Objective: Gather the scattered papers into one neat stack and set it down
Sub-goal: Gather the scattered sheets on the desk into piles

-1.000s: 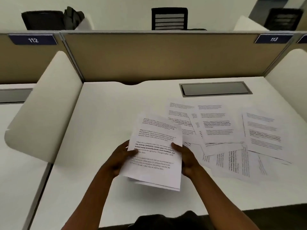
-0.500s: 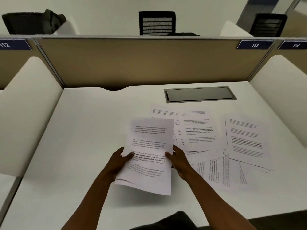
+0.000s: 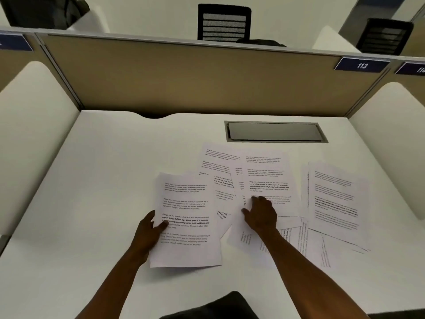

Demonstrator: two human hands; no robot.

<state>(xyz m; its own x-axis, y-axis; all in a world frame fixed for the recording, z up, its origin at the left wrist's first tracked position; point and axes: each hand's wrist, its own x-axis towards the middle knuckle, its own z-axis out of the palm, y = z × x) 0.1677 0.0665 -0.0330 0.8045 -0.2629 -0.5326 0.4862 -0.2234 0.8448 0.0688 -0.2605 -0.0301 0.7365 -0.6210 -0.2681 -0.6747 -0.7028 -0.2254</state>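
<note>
While my left hand grips the stack, more papers wait.
My right hand lies flat, fingers released, on the loose sheet toward the desk's right edge.

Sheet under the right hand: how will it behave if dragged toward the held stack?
Probably slides easily: the sheet lies flat on other loose papers on the smooth white desk. Likely floppy once lifted by one edge. The right hand pressing down may drag overlapped sheets along too.
</note>
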